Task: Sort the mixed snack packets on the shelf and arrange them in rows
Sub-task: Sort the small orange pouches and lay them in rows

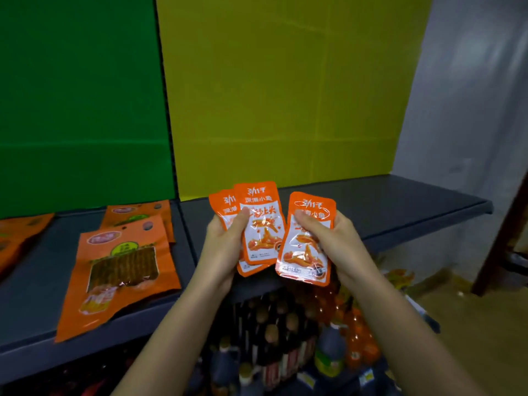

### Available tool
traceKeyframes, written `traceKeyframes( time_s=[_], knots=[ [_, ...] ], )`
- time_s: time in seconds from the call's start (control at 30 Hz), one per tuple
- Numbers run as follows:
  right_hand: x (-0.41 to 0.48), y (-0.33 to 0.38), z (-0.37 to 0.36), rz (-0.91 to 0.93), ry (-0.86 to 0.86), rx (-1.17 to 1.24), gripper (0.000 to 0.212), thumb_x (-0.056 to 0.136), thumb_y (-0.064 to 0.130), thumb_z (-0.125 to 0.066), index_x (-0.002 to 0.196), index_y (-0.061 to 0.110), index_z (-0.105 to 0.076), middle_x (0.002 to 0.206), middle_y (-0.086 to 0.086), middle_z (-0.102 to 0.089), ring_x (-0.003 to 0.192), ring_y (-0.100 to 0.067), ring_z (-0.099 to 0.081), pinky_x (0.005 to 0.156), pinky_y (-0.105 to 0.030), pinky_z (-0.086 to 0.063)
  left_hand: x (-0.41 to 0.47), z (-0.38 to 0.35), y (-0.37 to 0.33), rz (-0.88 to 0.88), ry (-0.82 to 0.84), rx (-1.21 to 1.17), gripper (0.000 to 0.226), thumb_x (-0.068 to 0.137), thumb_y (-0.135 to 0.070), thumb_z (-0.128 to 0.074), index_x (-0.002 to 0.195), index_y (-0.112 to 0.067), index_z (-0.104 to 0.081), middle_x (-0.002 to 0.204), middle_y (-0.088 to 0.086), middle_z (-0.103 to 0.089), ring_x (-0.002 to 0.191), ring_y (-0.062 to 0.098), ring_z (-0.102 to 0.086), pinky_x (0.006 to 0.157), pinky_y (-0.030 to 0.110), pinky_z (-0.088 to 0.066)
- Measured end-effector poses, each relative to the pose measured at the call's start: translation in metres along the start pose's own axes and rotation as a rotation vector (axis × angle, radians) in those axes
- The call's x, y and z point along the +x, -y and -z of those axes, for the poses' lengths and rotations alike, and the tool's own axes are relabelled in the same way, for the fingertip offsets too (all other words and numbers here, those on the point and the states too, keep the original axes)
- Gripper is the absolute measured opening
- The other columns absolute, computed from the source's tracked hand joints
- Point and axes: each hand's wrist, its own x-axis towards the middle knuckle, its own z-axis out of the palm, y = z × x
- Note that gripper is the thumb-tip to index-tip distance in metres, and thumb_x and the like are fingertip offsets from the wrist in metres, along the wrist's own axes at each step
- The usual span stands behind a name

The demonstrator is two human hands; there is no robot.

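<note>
My left hand (224, 247) grips a small fanned stack of orange-and-white fish snack packets (261, 224), thumb pressed on the front one. My right hand (334, 241) holds a single packet of the same kind (307, 247), thumb across its top. Both hands hover above the front edge of the dark grey shelf (371, 212). To the left on the shelf lie larger orange packets with a clear window: one near the front (120, 270), another behind it (137, 214), partly covered. More orange packets (20, 235) lie at the far left edge.
Green (80, 104) and yellow (280, 90) back panels stand behind the shelf. Below the shelf, bottles with dark and orange contents (285, 332) are packed tightly. A grey wall (471, 110) and a brown frame (503, 232) stand at the right.
</note>
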Motion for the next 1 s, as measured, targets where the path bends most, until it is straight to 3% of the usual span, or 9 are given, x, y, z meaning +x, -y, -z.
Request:
traceKeyframes(
  time_s=[0.17, 0.3, 0.37, 0.43, 0.53, 0.7, 0.87, 1.0],
  knots=[
    [0.077, -0.004, -0.018, -0.015, 0.079, -0.123, 0.018, 0.083, 0.031, -0.067, 0.088, 0.018, -0.056, 0.084, -0.006, -0.070, 0.071, -0.016, -0.068, 0.072, -0.031, -0.055, 0.033, 0.020, -0.012, -0.056, -0.133, 0.084, 0.008, 0.092, -0.021, -0.054, 0.088, -0.020, -0.060, 0.073, -0.004, -0.072, 0.057, 0.007, -0.070, 0.053, 0.024, -0.058],
    [0.132, -0.015, -0.049, -0.106, 0.182, -0.243, 0.016, 0.084, 0.019, -0.061, 0.075, 0.020, -0.048, 0.083, -0.010, -0.068, 0.063, -0.015, -0.063, 0.063, -0.027, -0.051, 0.040, 0.043, -0.019, -0.044, -0.221, 0.133, 0.007, 0.092, -0.023, -0.054, 0.087, -0.020, -0.058, 0.063, -0.006, -0.073, 0.052, 0.007, -0.069, 0.046, 0.021, -0.055],
    [0.155, -0.022, -0.062, -0.115, 0.259, -0.320, 0.012, 0.082, 0.014, -0.060, 0.072, 0.016, -0.055, 0.089, -0.017, -0.070, 0.064, -0.017, -0.064, 0.066, -0.029, -0.052, 0.042, 0.051, -0.022, -0.031, -0.267, 0.172, 0.005, 0.092, -0.025, -0.054, 0.090, -0.021, -0.057, 0.072, -0.003, -0.072, 0.051, 0.006, -0.068, 0.044, 0.020, -0.054],
    [0.175, -0.031, -0.072, -0.124, 0.326, -0.374, 0.007, 0.081, 0.014, -0.063, 0.086, 0.008, -0.064, 0.099, -0.019, -0.071, 0.078, -0.024, -0.067, 0.080, -0.035, -0.053, 0.044, 0.056, -0.024, -0.028, -0.313, 0.195, 0.005, 0.092, -0.025, -0.053, 0.091, -0.022, -0.056, 0.079, 0.000, -0.071, 0.051, 0.007, -0.068, 0.046, 0.022, -0.056],
    [0.197, -0.048, -0.083, -0.129, 0.377, -0.417, 0.027, 0.080, 0.013, -0.069, 0.102, -0.001, -0.066, 0.106, -0.020, -0.069, 0.097, -0.030, -0.067, 0.093, -0.041, -0.051, 0.046, 0.058, -0.025, -0.040, -0.376, 0.220, 0.005, 0.092, -0.026, -0.053, 0.089, -0.023, -0.056, 0.071, -0.002, -0.073, 0.054, 0.009, -0.070, 0.045, 0.024, -0.055],
    [0.229, -0.073, -0.092, -0.062, 0.391, -0.545, 0.037, 0.074, 0.025, -0.076, 0.100, 0.000, -0.066, 0.109, -0.017, -0.069, 0.102, -0.029, -0.064, 0.093, -0.042, -0.050, 0.047, 0.058, -0.027, -0.070, -0.467, 0.239, 0.007, 0.091, -0.027, -0.053, 0.091, -0.022, -0.059, 0.067, -0.003, -0.074, 0.057, 0.012, -0.071, 0.043, 0.023, -0.054],
    [0.247, -0.087, -0.104, 0.067, 0.393, -0.865, 0.056, 0.081, 0.049, -0.063, 0.116, 0.006, -0.059, 0.121, -0.016, -0.061, 0.113, -0.032, -0.056, 0.091, -0.039, -0.046, 0.049, 0.052, -0.024, -0.041, -0.544, 0.281, 0.012, 0.091, -0.030, -0.053, 0.098, -0.022, -0.058, 0.078, -0.001, -0.075, 0.063, 0.014, -0.072, 0.049, 0.026, -0.056],
    [0.249, -0.091, -0.113, 0.130, 0.359, -0.935, 0.056, 0.084, 0.051, -0.058, 0.119, 0.007, -0.056, 0.125, -0.016, -0.058, 0.115, -0.035, -0.053, 0.088, -0.038, -0.045, 0.053, 0.044, -0.019, -0.034, -0.580, 0.284, 0.005, 0.091, -0.028, -0.053, 0.091, -0.023, -0.056, 0.064, -0.006, -0.073, 0.055, 0.010, -0.070, 0.041, 0.021, -0.052]
  ],
)
